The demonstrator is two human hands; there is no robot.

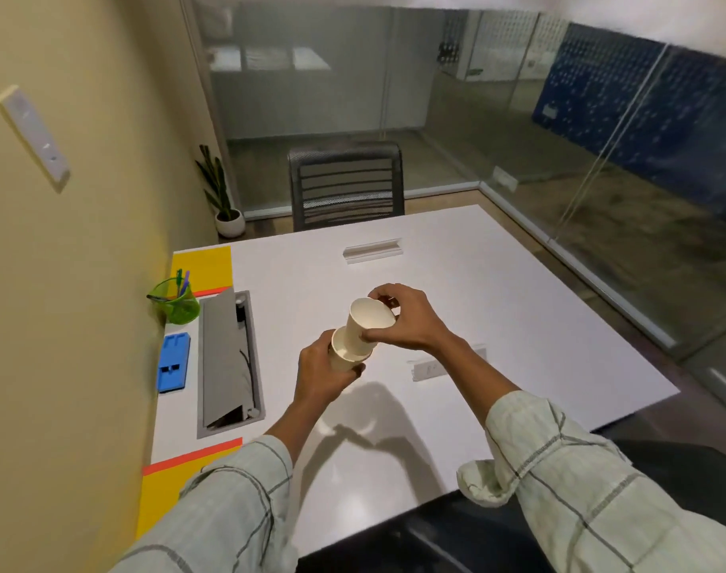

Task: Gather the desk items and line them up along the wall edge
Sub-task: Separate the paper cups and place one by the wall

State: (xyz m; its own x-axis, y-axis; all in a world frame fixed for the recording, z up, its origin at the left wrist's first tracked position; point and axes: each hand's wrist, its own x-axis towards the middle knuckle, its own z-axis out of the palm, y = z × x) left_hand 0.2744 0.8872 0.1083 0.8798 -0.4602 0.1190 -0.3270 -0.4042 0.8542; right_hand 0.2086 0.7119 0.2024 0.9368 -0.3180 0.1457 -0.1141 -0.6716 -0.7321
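left hand wraps its grip round the lower paper cup; right hand pinches the upper paper cup by rim and wall, half nested, above the table. cups look light, thin-walled, easily crushed: best held gently mid-wall.
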